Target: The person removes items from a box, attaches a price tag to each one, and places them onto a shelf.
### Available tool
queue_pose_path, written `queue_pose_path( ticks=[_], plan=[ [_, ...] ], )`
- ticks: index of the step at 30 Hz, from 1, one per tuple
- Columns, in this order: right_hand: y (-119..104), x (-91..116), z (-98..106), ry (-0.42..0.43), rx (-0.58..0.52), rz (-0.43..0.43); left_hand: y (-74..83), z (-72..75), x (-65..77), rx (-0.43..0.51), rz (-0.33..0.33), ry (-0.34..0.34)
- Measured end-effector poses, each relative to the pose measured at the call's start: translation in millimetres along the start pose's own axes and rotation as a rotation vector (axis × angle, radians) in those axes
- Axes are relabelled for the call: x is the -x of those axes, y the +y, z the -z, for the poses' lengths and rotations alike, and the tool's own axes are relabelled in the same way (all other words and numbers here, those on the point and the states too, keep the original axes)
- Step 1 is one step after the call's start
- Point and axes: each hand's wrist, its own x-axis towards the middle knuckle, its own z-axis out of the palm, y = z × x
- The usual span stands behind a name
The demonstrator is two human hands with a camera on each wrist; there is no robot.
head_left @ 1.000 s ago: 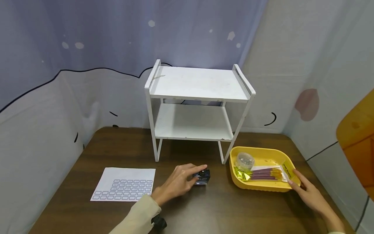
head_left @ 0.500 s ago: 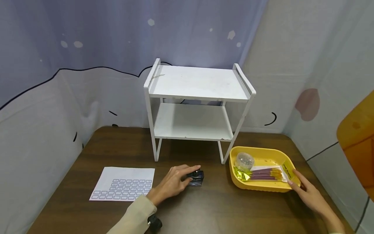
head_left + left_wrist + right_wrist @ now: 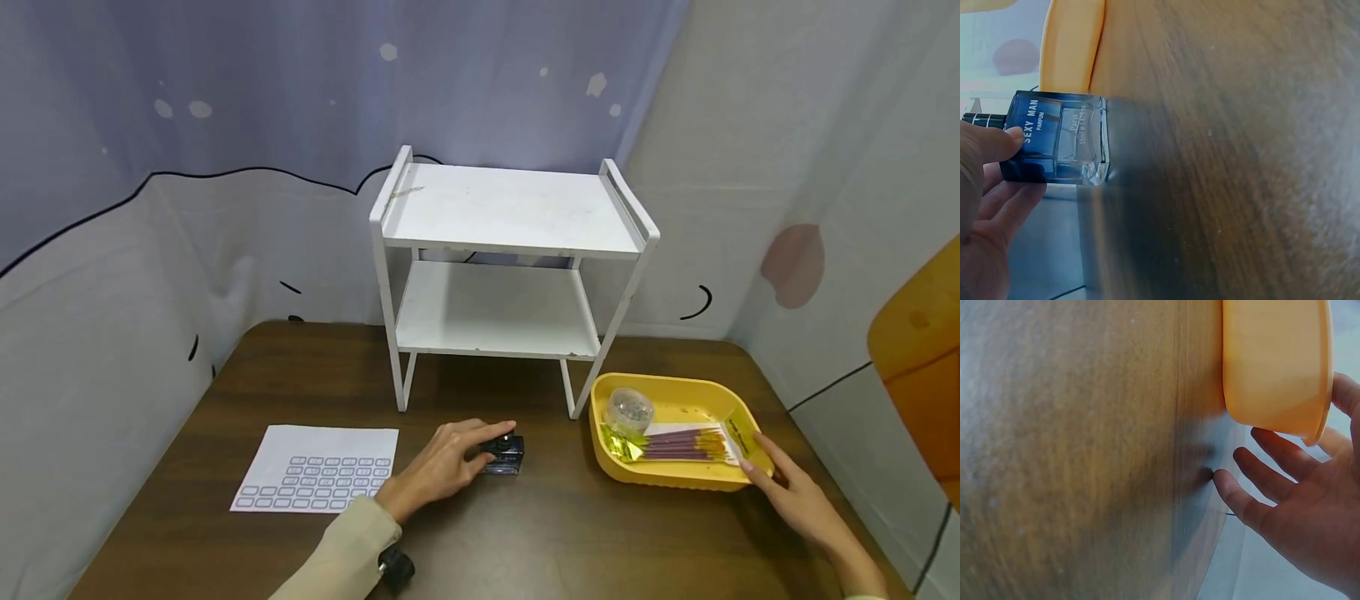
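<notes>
Perfume bottle (image 3: 1063, 140), dark blue over clear glass, is upright, its base seemingly on the worktop (image 3: 555, 533), in front of the shelf and left of the tray. From left to right I record the following. First, a printed sheet (image 3: 315, 467) lies flat, well apart from the bottle, its rows of small boxes unobstructed. Next, my left hand (image 3: 438, 468) grips the bottle by its upper body, thumb on the front face and fingers on the far side, with the index finger over the cap (image 3: 991, 120); I judge this grip steadies it while leaving most of the label readable. Behind stands a white shelf unit (image 3: 498, 208), set back, probably to leave the front free for handling. Farther right, a yellow tray (image 3: 663, 479) holds a clear tub (image 3: 630, 411) beside purple sticks (image 3: 682, 446), presumably to keep small items together. My right hand (image 3: 791, 500) touches the tray's near right corner, fingers mostly extended, no closed grasp evident; I read that contact as steadying.
</notes>
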Motion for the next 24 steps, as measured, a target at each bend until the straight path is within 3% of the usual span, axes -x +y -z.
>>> queue_pose_path(
  ticks=[10,18,24],
  plan=[
    [1.0,-0.8,-0.7,0.013,-0.018,0.031,-1.0,1.8,-0.1,0.007,0.006,-0.029],
    [-3.0,1.9,0.5,0.08,-0.017,0.068,0.0,3.5,-0.9,-0.004,-0.01,-0.028],
    [-9.0,3.8,2.2,0.133,0.068,0.043,0.5,3.0,1.9,-0.022,0.003,-0.023]
  ],
)
